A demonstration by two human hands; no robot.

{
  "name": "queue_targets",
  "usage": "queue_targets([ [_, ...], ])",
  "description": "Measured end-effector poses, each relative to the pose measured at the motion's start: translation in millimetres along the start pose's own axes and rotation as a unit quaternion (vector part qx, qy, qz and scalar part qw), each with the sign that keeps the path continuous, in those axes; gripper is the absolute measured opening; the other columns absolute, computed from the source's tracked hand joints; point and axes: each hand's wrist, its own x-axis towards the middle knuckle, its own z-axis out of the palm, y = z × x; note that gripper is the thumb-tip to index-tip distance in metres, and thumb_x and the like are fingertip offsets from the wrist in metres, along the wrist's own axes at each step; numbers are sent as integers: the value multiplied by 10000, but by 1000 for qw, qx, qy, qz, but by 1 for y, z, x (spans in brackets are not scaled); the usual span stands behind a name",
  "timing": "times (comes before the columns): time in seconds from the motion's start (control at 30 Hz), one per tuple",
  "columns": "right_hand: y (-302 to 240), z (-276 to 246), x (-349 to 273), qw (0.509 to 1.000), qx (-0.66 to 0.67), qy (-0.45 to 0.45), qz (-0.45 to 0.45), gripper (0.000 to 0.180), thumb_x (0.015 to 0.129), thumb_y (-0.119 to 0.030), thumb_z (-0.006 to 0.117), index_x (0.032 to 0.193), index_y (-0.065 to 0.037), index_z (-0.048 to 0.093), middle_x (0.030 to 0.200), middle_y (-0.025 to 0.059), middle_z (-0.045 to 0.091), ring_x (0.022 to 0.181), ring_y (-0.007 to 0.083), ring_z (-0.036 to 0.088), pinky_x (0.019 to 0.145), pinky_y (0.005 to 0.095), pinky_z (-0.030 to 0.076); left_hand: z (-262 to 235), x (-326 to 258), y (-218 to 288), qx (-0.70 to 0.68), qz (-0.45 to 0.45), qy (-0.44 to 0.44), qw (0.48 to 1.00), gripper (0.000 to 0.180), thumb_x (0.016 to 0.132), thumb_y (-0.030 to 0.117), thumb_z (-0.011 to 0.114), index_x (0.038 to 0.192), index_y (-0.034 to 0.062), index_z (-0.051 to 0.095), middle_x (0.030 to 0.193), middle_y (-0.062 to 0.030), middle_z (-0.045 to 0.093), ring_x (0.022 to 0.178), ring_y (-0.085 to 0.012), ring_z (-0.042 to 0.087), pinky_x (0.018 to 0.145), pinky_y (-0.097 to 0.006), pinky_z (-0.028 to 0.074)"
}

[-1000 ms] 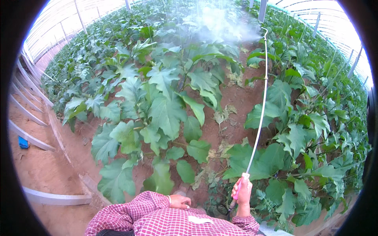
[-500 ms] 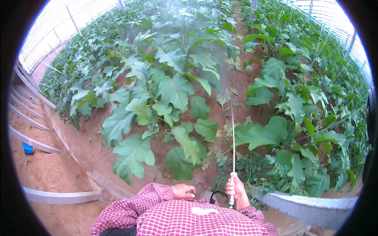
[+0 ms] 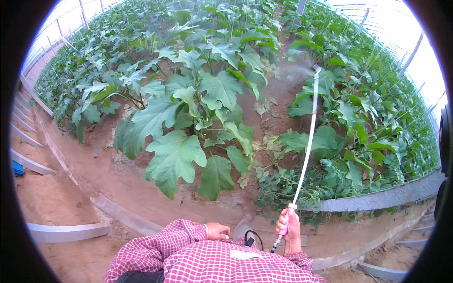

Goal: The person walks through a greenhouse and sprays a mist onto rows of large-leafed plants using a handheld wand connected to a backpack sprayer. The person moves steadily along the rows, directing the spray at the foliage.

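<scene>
Looking down from the head camera, I see a greenhouse bed of broad-leaved plants, likely eggplants point(image 3: 188, 118), growing in reddish soil point(image 3: 278, 94). My right hand point(image 3: 290, 226) is closed in a fist around the pink grip of a long white spray wand point(image 3: 306, 141). The wand rises from the hand, up and slightly right, across the bare strip between two plant rows; its tip sits near the leaves of the right-hand row point(image 3: 368, 108), where a faint mist hangs over the soil. A dark hose point(image 3: 252, 236) loops from the grip towards my body. My left hand point(image 3: 218, 231) rests close against my red-checked shirt point(image 3: 212, 259), fingers curled loosely inward; I cannot tell whether it pinches anything. As for progress, I judge the spraying is under way at the near end of the bed: the leaves show no clear wetness, so how much is covered I cannot say, and the rows stretching far back look yet to be reached.
</scene>
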Motion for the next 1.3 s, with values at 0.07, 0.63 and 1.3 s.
queue_targets([
  [0.07, -2, 18, -23, 998, -9, 10, -57, 338, 899, -412, 544, 893, -76, 508, 574, 9, 443, 420, 137, 467, 379, 312, 445, 8, -7, -1, 10, 26, -3, 1000, 364, 858, 382, 542, 1129, 140, 538, 848, -120, 651, 800, -307, 624, 713, -423, 468],
  [0.63, 65, -24, -187, 981, -143, 113, 59, 281, 861, -274, 626, 838, -12, 527, 575, 93, 523, 482, 179, 495, 459, 300, 404, -15, 38, 69, 5, 155, 74, 985, 352, 851, 349, 565, 1081, 83, 554, 804, -101, 623, 777, -254, 608, 702, -389, 457],
  [1.3, 19, -189, -327, 956, -287, 16, 49, 237, 886, -241, 586, 876, -9, 541, 599, 49, 555, 523, 137, 532, 475, 273, 407, 106, 135, 288, -441, 188, 54, 876, 577, 954, 277, 475, 1400, 53, 186, 1093, -78, 610, 561, -41, 479, 493, -183, 398],
])
